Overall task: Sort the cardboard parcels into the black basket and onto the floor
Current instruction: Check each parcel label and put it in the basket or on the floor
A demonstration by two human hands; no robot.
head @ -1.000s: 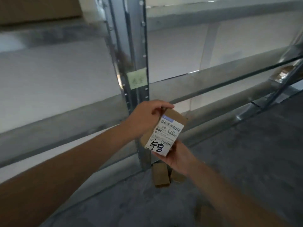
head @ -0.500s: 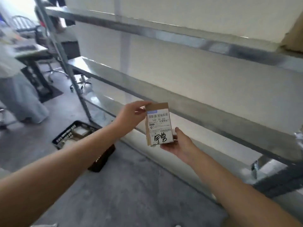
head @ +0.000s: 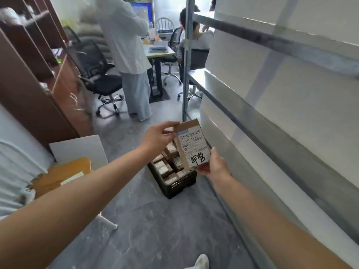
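Hands, left (head: 158, 137) and right (head: 212, 166), pinch labelled parcel (head: 191, 145) above parcel-filled black basket (head: 178, 184) beside metal shelving (head: 252, 117)

Head-worn view, downward toward floor (head: 159, 226)

Parcels (head: 165, 169) in basket (head: 179, 186) (stacked, perhaps)

- The floor (head: 155, 230) is grey and smooth, with faint marbling.
- A metal rack (head: 252, 125) backed by white panels runs along the right side.
- A dark brown wooden cabinet (head: 29, 90) stands at the left.
- Further back are a black office chair (head: 101, 82) and a desk (head: 161, 52), with a standing person (head: 126, 45) and a seated person (head: 198, 39).
- Bright light comes from the far end.
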